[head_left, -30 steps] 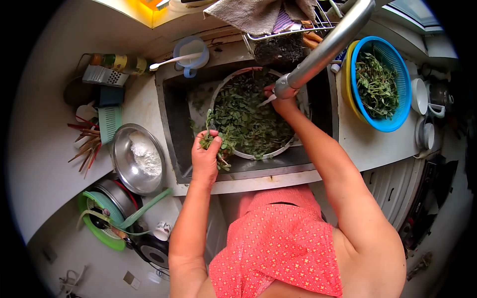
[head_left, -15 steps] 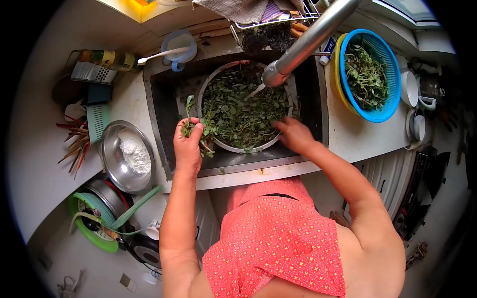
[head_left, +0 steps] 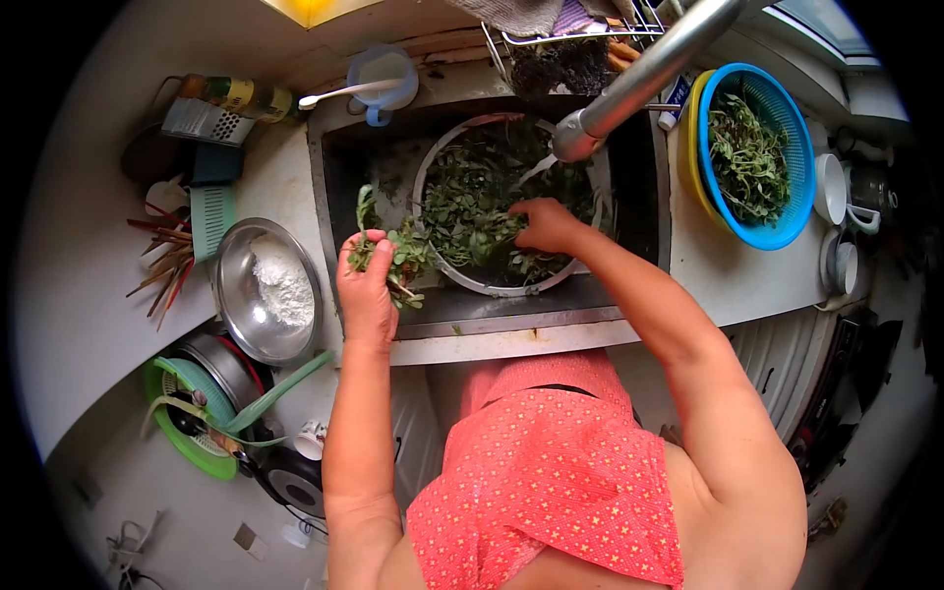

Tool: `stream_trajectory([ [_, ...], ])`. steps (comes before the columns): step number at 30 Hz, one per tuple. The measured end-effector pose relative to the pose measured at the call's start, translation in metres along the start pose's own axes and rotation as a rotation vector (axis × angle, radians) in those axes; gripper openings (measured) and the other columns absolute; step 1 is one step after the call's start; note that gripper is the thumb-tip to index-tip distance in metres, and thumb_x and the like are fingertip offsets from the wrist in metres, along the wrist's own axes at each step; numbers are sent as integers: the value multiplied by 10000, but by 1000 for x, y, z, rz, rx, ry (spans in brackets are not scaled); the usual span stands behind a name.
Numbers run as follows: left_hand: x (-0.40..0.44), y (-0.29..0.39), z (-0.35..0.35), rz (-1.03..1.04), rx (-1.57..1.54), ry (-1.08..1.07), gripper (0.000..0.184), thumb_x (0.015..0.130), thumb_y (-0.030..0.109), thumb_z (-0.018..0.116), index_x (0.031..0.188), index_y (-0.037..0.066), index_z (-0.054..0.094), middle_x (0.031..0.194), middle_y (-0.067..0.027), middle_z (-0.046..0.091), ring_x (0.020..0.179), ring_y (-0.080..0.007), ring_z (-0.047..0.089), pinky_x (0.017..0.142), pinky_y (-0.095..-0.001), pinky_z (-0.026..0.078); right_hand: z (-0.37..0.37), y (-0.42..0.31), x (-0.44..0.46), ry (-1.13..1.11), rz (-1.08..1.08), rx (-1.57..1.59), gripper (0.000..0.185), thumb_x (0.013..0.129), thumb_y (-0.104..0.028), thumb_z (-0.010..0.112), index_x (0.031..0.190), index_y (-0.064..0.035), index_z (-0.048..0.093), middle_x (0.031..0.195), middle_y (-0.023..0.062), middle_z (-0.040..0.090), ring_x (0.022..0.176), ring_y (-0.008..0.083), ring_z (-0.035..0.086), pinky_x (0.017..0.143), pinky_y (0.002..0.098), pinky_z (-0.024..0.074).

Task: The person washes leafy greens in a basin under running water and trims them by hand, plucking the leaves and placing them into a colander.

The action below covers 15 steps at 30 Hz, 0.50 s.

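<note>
A round, pale-rimmed basin [head_left: 421, 187] full of leafy greens [head_left: 472, 197] stands in the dark sink, and water [head_left: 536, 171] runs into it from the faucet [head_left: 578, 136]. My left hand [head_left: 366, 290] is closed around a small bunch of greens [head_left: 405, 258], held just left of the basin's rim. Over the right part of the basin, my right hand [head_left: 553, 226] is closed with its fingertips in the greens; leaves partly hide them.
Right of the sink, a blue colander [head_left: 808, 157] of greens sits in a yellow one [head_left: 696, 147]. On the left are a steel bowl [head_left: 236, 295] with white powder, chopsticks [head_left: 169, 261] and a grater [head_left: 206, 123]. A blue-handled cup [head_left: 398, 93] stands behind the sink.
My right hand has moved from the basin's right rim inward and up, into the greens. My left hand still holds its bunch. The whole view has shifted slightly.
</note>
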<state>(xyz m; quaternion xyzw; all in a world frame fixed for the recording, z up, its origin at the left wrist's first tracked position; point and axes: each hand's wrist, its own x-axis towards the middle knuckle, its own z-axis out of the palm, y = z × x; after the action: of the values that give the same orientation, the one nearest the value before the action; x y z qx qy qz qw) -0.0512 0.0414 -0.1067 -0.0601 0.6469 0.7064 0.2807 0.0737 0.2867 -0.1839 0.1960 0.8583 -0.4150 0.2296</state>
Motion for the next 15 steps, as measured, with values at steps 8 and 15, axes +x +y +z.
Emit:
stream_trajectory([
  [8, 1, 14, -6, 28, -64, 54, 151, 869, 117, 632, 997, 112, 553, 836, -2, 592, 706, -110, 565, 551, -245, 438, -39, -6, -30, 15, -2, 991, 368, 859, -221, 657, 1138, 0, 565, 895, 80, 654, 764, 153, 632, 675, 289, 508],
  [15, -1, 9, 1, -2, -83, 57, 144, 874, 113, 633, 996, 101, 559, 848, -11, 598, 717, -106, 570, 566, -251, 455, -49, 10, -32, 108, 286, 769, 318, 887, -305, 615, 1015, -18, 563, 800, 46, 604, 581, 120, 562, 499, 276, 469],
])
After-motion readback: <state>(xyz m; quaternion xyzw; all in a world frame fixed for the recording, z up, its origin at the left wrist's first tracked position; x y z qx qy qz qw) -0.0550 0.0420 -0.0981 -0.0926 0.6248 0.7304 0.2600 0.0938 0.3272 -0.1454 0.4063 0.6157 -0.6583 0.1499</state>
